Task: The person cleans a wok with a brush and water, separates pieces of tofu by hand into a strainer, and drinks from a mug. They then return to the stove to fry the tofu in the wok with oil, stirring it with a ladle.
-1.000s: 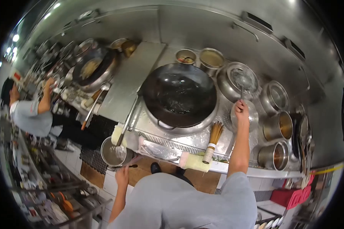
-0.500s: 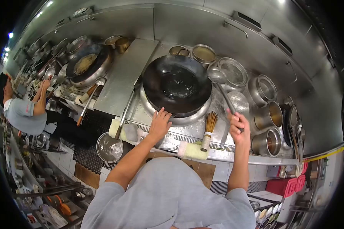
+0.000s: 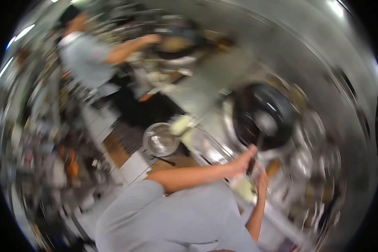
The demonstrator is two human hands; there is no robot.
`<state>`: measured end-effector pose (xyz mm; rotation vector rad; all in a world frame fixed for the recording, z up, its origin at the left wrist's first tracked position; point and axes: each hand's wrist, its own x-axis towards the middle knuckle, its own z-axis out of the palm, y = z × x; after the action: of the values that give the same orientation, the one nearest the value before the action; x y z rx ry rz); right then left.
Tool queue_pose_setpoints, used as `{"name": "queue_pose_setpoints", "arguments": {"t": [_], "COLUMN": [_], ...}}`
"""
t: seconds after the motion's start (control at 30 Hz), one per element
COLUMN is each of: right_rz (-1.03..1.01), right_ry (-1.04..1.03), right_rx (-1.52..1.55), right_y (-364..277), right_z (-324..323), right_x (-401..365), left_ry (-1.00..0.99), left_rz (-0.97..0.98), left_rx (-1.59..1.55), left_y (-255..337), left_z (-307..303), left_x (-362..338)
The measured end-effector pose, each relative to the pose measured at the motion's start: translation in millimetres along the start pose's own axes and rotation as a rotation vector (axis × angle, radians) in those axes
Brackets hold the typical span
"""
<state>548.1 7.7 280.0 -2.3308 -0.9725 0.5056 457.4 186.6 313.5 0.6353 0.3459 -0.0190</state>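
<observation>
Motion blur softens the whole view. Inside the black wok (image 3: 250, 119) on the stove is the round bowl of a ladle (image 3: 266, 122), its dark handle slanting down over the near rim. My left hand (image 3: 242, 162) is closed at that handle from the left. Just right of the handle's lower end is my right hand (image 3: 261, 181), its fingers smeared, so its hold on the handle cannot be made out. A yellowish folded cloth (image 3: 244, 190) lies at the stove edge, beside my hands.
At the upper left, a co-worker (image 3: 88, 59) in grey reaches toward another wok (image 3: 176, 44). A round metal basin (image 3: 161, 139) stands left of the stove, near another pale cloth (image 3: 181, 125). Blurred pots and a strainer (image 3: 301, 163) are on the right.
The view has swung, shifting the stove and wok to the right. My left hand has left the wok's near rim for the ladle handle. The ladle's bowl has come over into the wok.
</observation>
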Motion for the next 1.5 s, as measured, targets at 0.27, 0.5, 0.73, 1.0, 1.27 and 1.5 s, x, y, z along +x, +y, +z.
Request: {"name": "queue_pose_setpoints", "arguments": {"t": [0.27, 0.5, 0.73, 1.0, 1.27, 1.5], "right_rz": [0.577, -0.021, -0.271, -0.113, -0.014, 0.065], "right_ry": [0.092, -0.210, -0.149, -0.049, 0.171, 0.326], "right_rx": [0.093, 0.375, -0.380, -0.909, -0.594, -0.501], "right_y": [219.8, 10.6, 73.0, -17.0, -20.0, -40.2], "right_z": [67.2, 14.5, -103.6, -125.8, -75.3, -89.1], "right_x": [0.4, 1.2, 232.4, 224.8, 237.2, 202.0], "left_ry": [0.148, 0.154, 0.016, 0.014, -0.036, 0.244], "left_rz": [-0.048, -0.076, -0.097, -0.138, -0.109, -0.068], "left_rx": [-0.394, -0.161, 0.212, -0.161, -0.496, 0.611], "left_y": [83.8, 80.3, 87.6, 104.4, 82.2, 115.2], "left_z": [-22.1, -48.2, -63.7, -74.2, -70.0, -40.3], "left_x": [35.3, 37.2, 16.1, -14.6, -12.8, -29.5]}}
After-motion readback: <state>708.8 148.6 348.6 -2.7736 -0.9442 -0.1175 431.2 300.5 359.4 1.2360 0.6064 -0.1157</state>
